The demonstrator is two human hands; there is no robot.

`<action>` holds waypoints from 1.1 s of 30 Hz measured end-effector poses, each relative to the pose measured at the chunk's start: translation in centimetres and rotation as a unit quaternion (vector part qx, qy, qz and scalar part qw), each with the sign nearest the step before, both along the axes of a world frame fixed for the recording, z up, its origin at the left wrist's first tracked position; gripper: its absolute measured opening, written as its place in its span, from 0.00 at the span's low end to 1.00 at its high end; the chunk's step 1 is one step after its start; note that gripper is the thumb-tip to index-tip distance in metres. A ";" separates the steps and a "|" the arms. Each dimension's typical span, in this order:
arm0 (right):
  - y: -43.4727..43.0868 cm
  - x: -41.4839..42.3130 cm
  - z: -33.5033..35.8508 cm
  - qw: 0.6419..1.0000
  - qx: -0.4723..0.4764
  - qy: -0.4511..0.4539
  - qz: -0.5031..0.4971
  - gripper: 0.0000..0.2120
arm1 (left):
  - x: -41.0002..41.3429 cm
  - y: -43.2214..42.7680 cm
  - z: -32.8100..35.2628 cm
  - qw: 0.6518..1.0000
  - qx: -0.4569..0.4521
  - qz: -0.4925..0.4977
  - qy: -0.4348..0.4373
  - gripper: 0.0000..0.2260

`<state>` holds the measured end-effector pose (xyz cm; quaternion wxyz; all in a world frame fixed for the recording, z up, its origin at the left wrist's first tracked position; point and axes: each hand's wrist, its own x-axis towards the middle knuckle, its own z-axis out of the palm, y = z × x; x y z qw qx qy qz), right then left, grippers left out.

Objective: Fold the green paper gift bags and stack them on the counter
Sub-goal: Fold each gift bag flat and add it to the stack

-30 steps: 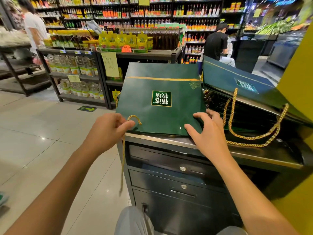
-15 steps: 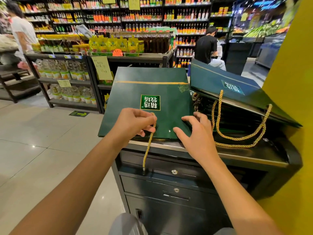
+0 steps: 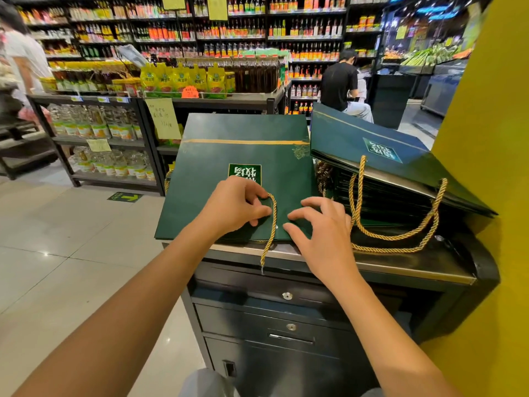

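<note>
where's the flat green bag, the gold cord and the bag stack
flat green bag (image 3: 229,156), head view, bare panel above the logo
gold cord (image 3: 272,224), head view, middle of the strand
bag stack (image 3: 357,136), head view, top bag's face

Your left hand (image 3: 234,209) pinches a gold cord (image 3: 271,224) with curled fingers, on top of the flat green bag (image 3: 243,150) lying under it. The cord's loose end hangs down over the counter (image 3: 415,275) edge, between your two wrists. Your right hand (image 3: 323,236) sits just right of the cord, its bent fingertips touching the bag's near edge. Further right of that hand lies a stack of bags (image 3: 395,202), its top bag (image 3: 349,138) tilted up, with gold handles (image 3: 398,237) looping out beside your right wrist. Drawers (image 3: 286,310) sit below both hands.
</note>
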<state>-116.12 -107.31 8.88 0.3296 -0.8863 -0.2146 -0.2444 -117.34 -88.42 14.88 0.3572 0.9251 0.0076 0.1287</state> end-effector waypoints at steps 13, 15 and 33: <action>-1.0 -1.7 1.7 0.980 -0.008 0.140 0.142 0.17 | 0.7 -0.1 -1.0 1.000 -0.010 0.001 -0.003 0.13; -0.7 -2.2 2.2 0.977 -0.029 0.164 0.131 0.20 | 0.7 -0.1 -1.4 1.000 -0.007 0.011 -0.016 0.12; -0.1 -2.2 3.8 0.972 -0.096 0.172 0.125 0.08 | 0.7 0.0 -2.5 0.998 -0.028 0.021 -0.051 0.10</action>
